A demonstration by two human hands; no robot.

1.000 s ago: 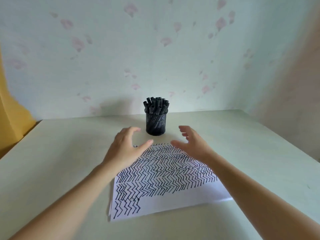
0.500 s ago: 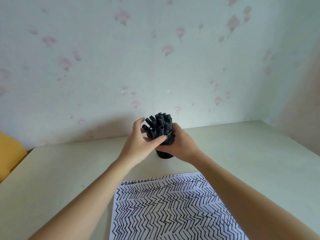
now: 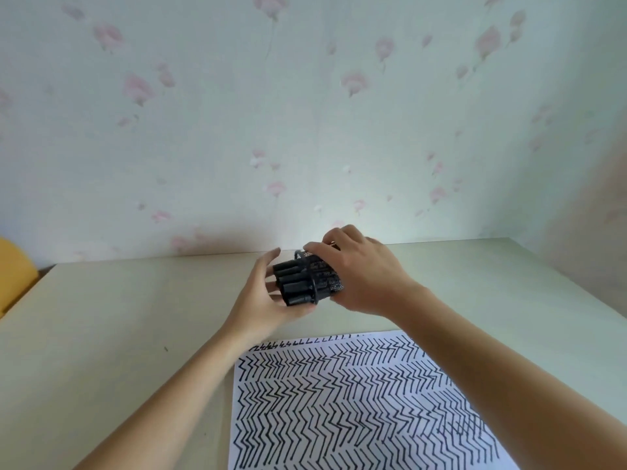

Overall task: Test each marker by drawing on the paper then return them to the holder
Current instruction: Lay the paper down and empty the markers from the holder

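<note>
While right hand [image 3: 366,276] grips tipped holder [image 3: 327,278], left hand [image 3: 261,300] cups markers [image 3: 291,283]

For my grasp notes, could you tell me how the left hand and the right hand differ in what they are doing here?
The right hand grips the tipped mesh holder from above; the left hand cups under the marker caps sticking out sideways. Right fingers curl over; left palm faces the caps. Both are off the paper.

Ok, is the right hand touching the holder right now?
Touching. The head view shows the right hand wrapped over the tipped mesh holder, fingers curled across its top, no gap. The markers point toward the left hand.
</note>
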